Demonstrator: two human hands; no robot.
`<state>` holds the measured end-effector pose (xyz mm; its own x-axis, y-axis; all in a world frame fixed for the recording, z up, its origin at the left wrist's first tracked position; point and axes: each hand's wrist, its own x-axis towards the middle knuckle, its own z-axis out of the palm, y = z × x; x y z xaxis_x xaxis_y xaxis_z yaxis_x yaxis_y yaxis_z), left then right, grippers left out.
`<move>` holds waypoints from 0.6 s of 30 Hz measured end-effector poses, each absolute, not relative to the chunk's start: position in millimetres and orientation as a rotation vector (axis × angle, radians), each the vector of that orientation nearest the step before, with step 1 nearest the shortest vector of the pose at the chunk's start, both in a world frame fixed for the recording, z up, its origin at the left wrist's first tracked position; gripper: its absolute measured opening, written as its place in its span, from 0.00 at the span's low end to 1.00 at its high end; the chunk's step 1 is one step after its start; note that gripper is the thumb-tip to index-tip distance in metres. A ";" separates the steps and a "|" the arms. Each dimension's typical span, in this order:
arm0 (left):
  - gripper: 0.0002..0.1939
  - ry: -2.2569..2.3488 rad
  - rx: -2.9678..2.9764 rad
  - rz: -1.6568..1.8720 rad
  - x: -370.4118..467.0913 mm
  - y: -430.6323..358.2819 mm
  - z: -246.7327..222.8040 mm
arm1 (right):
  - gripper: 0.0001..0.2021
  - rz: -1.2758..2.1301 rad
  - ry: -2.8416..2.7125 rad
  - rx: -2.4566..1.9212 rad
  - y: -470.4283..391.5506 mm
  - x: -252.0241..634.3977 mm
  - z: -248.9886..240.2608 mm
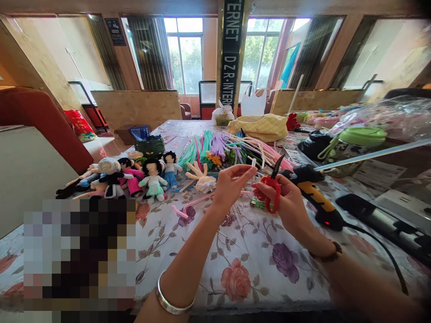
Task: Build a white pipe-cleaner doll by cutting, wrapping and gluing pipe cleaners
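Observation:
Between its thumb and fingertips, my left hand point(230, 185) pinches a short white fuzzy piece point(253, 163), likely pipe cleaner. My right hand point(290, 202) is closed around red-handled scissors point(276, 193), whose dark blades point up and away. The blades are a little right of the white piece and apart from it. Beyond my hands is a heap of pipe cleaners point(218, 146) in mint, lilac, pink and cream. A cream fuzzy figure part point(202, 177) lies left of my left hand, near a bent pink pipe cleaner point(198, 200).
Several fuzzy dolls point(153, 179) sit at the left. On the right are a glue gun point(314, 197) with its cord, a black tray point(380, 224) and a jar with a green lid point(362, 136). A yellow checked bag point(259, 126) lies behind. The lower left is pixelated.

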<state>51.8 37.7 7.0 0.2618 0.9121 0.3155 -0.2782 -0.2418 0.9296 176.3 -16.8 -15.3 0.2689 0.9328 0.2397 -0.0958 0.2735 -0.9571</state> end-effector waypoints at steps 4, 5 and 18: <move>0.14 0.648 1.340 1.239 51.3 37.1 5.6 | 0.17 0.913 -1.031 -1.016 -17.0 175.4 -12.6; 0.14 0.649 1.335 1.238 51.1 37.0 5.4 | 0.16 0.901 -1.036 -1.013 -17.5 175.2 -11.9; 0.09 0.598 1.145 1.423 44.1 39.9 18.4 | 0.19 0.951 -1.512 -1.137 -21.0 177.3 -20.6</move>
<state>44.1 39.9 18.4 0.1330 0.9443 0.3009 -0.4460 -0.2141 0.8690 177.3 -21.0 -20.6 -0.0819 0.9664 0.2435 0.1988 0.2552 -0.9462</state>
